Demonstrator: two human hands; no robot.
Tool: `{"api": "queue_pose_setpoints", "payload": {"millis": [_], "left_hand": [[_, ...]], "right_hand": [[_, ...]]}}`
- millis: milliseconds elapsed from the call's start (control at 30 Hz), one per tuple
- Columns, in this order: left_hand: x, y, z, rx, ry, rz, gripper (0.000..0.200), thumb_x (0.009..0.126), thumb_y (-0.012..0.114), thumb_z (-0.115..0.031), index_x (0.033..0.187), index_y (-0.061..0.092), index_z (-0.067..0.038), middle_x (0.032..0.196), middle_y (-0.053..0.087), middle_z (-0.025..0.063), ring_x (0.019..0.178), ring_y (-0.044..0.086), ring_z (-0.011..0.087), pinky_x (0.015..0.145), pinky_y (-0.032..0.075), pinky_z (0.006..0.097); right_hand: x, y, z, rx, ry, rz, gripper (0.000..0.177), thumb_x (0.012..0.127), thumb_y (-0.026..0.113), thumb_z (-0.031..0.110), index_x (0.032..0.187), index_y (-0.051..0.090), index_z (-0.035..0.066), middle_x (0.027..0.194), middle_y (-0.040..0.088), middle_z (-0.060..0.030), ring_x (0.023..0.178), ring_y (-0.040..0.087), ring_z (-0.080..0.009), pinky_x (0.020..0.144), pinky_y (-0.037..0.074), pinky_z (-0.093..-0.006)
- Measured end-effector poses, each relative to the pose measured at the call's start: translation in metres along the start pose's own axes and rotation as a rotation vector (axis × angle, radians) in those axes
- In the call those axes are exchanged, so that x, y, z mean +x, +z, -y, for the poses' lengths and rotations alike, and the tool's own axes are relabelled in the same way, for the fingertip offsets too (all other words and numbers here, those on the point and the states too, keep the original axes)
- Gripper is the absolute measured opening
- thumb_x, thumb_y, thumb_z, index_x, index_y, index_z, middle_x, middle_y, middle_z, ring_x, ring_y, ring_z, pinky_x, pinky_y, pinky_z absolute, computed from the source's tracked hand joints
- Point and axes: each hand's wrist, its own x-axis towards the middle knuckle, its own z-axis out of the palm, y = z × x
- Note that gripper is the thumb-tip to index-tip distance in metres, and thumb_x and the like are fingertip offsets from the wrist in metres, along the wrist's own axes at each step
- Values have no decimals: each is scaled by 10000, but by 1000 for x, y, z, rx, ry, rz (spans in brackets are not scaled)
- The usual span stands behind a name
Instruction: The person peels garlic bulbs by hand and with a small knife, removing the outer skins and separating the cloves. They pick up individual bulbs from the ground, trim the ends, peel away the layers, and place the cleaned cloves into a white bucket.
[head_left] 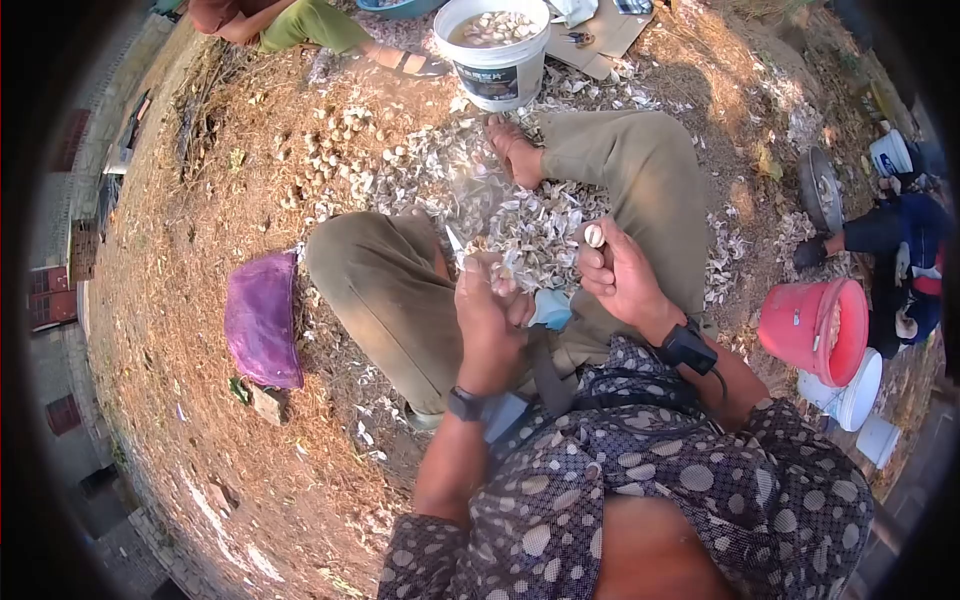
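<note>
My right hand (617,272) holds a pale, round bulb (594,236), which looks like garlic, between thumb and curled fingers above my lap. To its left, my left hand (490,300) is closed, with the thumb up; a small knife blade (453,238) seems to stick out above it, slightly blurred. Loose white peels (540,225) cover the ground between my crossed legs, beyond both hands. A light blue piece (551,309) lies between my wrists.
A white bucket (497,85) with pale pieces stands ahead, near a seated person's leg (318,28). Whole bulbs (335,140) lie left of it. A purple sack (262,320) is at left. Red bucket (785,325), white tubs and another person are at right.
</note>
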Motion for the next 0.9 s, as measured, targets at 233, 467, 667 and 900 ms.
{"api": "queue_pose_setpoints", "payload": {"millis": [233, 467, 667, 900], "left_hand": [[6, -20, 5, 106, 5, -32, 248, 1047, 601, -351, 963, 518, -132, 835, 624, 18, 513, 437, 102, 451, 332, 290], [10, -23, 6, 198, 140, -60, 131, 1018, 595, -178, 1085, 575, -67, 861, 641, 19, 539, 468, 75, 460, 347, 265], [6, -28, 6, 139, 166, -20, 112, 1020, 577, -109, 1110, 573, -44, 880, 646, 30, 512, 427, 70, 459, 324, 265], [17, -26, 16, 76, 224, 5, 115, 1062, 591, -188, 1078, 505, -113, 811, 542, -1, 515, 398, 73, 457, 312, 270]], "right_hand": [[62, 41, 64, -332, -31, -70, 240, 1108, 484, 341, 1037, 527, 116, 840, 560, -21, 563, 417, -49, 429, 322, -184], [147, 146, 196, -884, -718, -195, 428, 1097, 459, 399, 1265, 509, 9, 1014, 716, -149, 551, 528, -75, 448, 402, -207], [81, 81, 121, -1050, -463, -3, 234, 1079, 521, 193, 1158, 638, 7, 916, 715, -55, 574, 523, -38, 487, 417, -207], [2, 47, 33, -1054, -281, 80, 251, 1068, 567, 209, 1220, 623, 17, 902, 698, -14, 625, 503, -45, 568, 439, -240]]}}
